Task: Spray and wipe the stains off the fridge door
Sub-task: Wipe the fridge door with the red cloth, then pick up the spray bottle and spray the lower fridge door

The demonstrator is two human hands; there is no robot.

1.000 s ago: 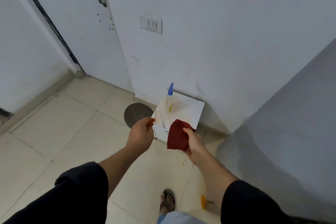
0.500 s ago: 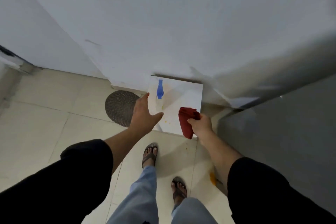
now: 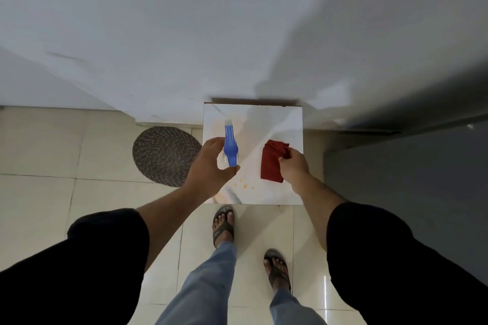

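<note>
Seen from above: the left hand [image 3: 210,166] curls around a blue-topped spray bottle [image 3: 230,145] standing on a small white bench [image 3: 277,192]; whether it grips is unclear. To the right, the right hand [image 3: 293,166] pinches a red cloth [image 3: 272,163].

Hands 2: left hand [image 3: 208,166], right hand [image 3: 294,166]. Spray bottle [image 3: 231,145] 1, at left hand. Red cloth [image 3: 272,163] 1, in right hand. Tabletop [image 3: 277,124] 1, under hands. Round mat [image 3: 165,154] 1, beside left hand. Sandals [image 3: 223,228] 2.
</note>
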